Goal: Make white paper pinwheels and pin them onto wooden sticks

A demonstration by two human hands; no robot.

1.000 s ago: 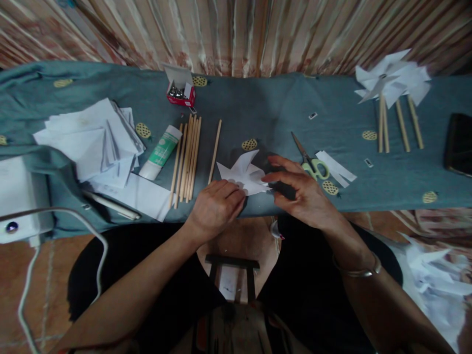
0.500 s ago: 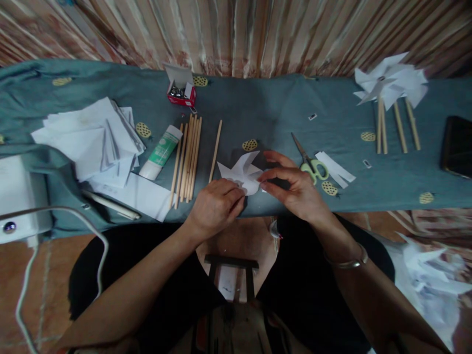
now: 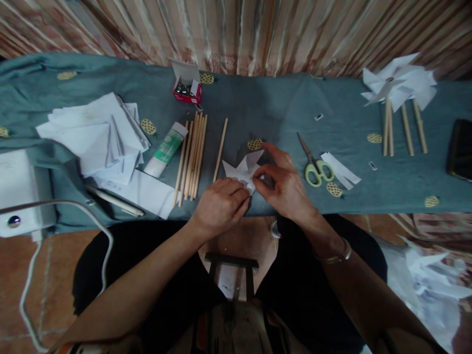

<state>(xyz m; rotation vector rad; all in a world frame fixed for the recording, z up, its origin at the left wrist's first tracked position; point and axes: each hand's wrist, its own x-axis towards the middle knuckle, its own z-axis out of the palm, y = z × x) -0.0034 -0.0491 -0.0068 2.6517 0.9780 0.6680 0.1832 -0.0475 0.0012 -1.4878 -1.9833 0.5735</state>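
Note:
A white paper pinwheel (image 3: 241,168) lies near the front edge of the cloth, between my two hands. My left hand (image 3: 223,201) is closed on its lower left part, the fingertips pressed at its middle. With thumb and forefinger, my right hand (image 3: 278,184) pinches the pinwheel's right side close to the centre; the other fingers are partly raised. What exactly lies under the fingertips is hidden. One wooden stick (image 3: 221,150) lies by itself just left of the pinwheel. Green-handled scissors (image 3: 317,172) rest to the right of my right hand.
Left of my hands are a bundle of wooden sticks (image 3: 193,157), a glue tube (image 3: 165,150) and stacked white paper (image 3: 92,132). Behind stands an open red box (image 3: 187,93) of metal pins. Finished pinwheels (image 3: 400,81), paper strips (image 3: 341,171) and a dark phone (image 3: 460,150) lie right.
My right hand has moved inward, from the pinwheel's right edge toward its centre, folding the right blade over. My left hand keeps its hold. The whole view has shifted slightly.

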